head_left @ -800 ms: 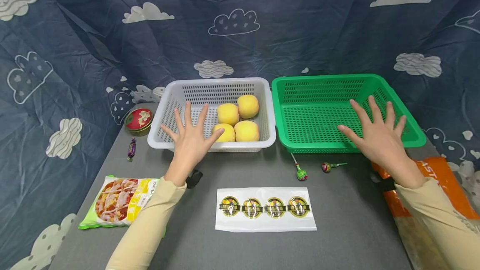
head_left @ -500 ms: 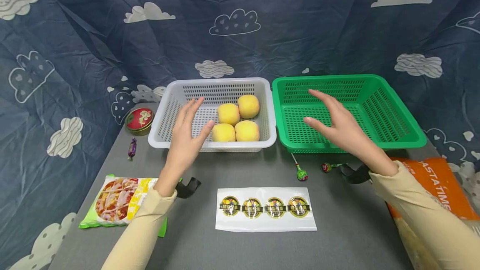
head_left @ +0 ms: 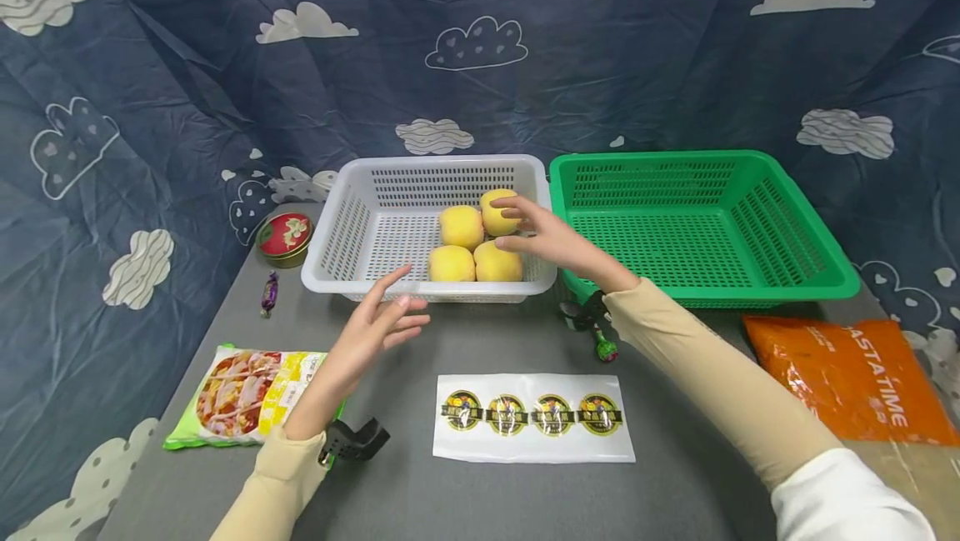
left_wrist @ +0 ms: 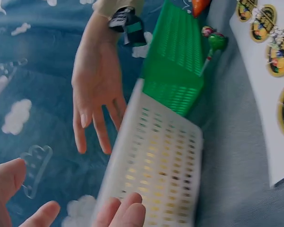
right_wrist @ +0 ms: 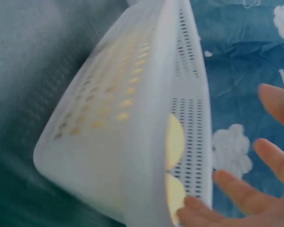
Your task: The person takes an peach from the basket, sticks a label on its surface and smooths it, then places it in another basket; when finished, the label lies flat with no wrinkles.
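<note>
Several yellow round fruits (head_left: 452,263) sit together in the right half of the white basket (head_left: 341,283). My right hand (head_left: 551,242) reaches over that basket's right rim, fingers loosely spread above the fruits, gripping nothing. In front of the basket's near rim hovers my left hand (head_left: 367,326), its relaxed fingers pointing right and holding nothing. The left wrist view shows the right hand (left_wrist: 99,80) with fingers extended beyond the basket rim. Fingertips of the right hand (right_wrist: 246,194) appear beside the basket in the right wrist view, overlapping a fruit (right_wrist: 175,142).
A green basket (head_left: 705,294) adjoins the white one on the right. Around them lie a red-lidded tin (head_left: 285,234), a purple wrapped candy (head_left: 270,293), a picture-printed food bag (head_left: 247,395), a sheet of round stickers (head_left: 534,449), a green lollipop (head_left: 605,348) and an orange pasta bag (head_left: 847,374).
My right hand has swung left from over the green basket to above the fruits. My left hand has drawn back from over the white basket toward me and turned, fingers pointing right.
</note>
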`<state>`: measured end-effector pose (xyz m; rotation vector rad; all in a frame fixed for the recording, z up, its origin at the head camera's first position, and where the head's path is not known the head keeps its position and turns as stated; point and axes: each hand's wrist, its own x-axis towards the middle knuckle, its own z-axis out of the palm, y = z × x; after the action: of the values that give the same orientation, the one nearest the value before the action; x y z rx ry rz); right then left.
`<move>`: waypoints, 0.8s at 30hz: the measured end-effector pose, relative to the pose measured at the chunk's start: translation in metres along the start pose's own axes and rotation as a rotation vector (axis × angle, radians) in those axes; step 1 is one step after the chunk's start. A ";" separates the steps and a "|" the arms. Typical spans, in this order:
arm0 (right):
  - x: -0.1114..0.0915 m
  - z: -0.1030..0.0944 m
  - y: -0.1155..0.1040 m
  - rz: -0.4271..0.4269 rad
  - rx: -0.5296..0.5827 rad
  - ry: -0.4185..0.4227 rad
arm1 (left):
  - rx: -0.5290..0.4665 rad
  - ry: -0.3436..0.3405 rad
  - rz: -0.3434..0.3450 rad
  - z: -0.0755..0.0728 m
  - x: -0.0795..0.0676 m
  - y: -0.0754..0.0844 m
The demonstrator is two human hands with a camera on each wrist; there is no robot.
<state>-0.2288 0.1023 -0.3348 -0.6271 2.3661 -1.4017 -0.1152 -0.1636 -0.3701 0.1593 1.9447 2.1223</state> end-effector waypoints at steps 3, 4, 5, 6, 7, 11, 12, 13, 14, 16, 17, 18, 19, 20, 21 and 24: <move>0.013 0.011 0.006 0.051 -0.018 -0.057 | -0.023 0.014 -0.041 0.000 0.006 -0.012; 0.017 0.015 0.008 0.065 -0.021 -0.075 | -0.030 0.023 -0.046 0.000 0.009 -0.016; 0.021 0.018 0.010 0.077 -0.027 -0.085 | -0.035 0.035 -0.050 0.000 0.012 -0.018; 0.024 0.021 0.011 0.087 -0.032 -0.090 | -0.037 0.051 -0.049 0.000 0.015 -0.021; 0.026 0.025 0.012 0.100 -0.040 -0.086 | -0.043 0.070 -0.047 0.001 0.018 -0.023; 0.033 0.035 0.015 0.192 -0.109 -0.019 | -0.027 0.155 -0.015 0.004 0.028 -0.030; 0.035 0.037 0.016 0.218 -0.138 0.000 | -0.024 0.177 -0.005 0.005 0.029 -0.032; 0.036 0.039 0.016 0.249 -0.162 0.017 | -0.017 0.197 0.003 0.006 0.031 -0.034; 0.037 0.041 0.016 0.275 -0.178 0.030 | -0.009 0.216 0.011 0.006 0.031 -0.035; 0.039 0.043 0.017 0.297 -0.196 0.032 | -0.003 0.243 0.021 0.009 0.032 -0.037; 0.040 0.044 0.018 0.295 -0.202 0.024 | -0.001 0.250 0.023 0.010 0.032 -0.037; 0.041 0.045 0.019 0.290 -0.202 0.013 | -0.004 0.253 0.023 0.011 0.032 -0.036; 0.041 0.046 0.019 0.276 -0.201 0.008 | -0.004 0.255 0.022 0.013 0.031 -0.034; 0.042 0.047 0.020 0.263 -0.194 -0.005 | -0.002 0.254 0.021 0.014 0.030 -0.032; 0.043 0.047 0.022 0.252 -0.195 -0.016 | -0.001 0.252 0.017 0.016 0.029 -0.029; 0.043 0.048 0.023 0.225 -0.213 -0.003 | 0.007 0.245 0.009 0.020 0.025 -0.022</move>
<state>-0.2472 0.0536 -0.3793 -0.3979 2.5136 -1.0634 -0.1317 -0.1360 -0.3917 -0.0956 2.0865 2.2314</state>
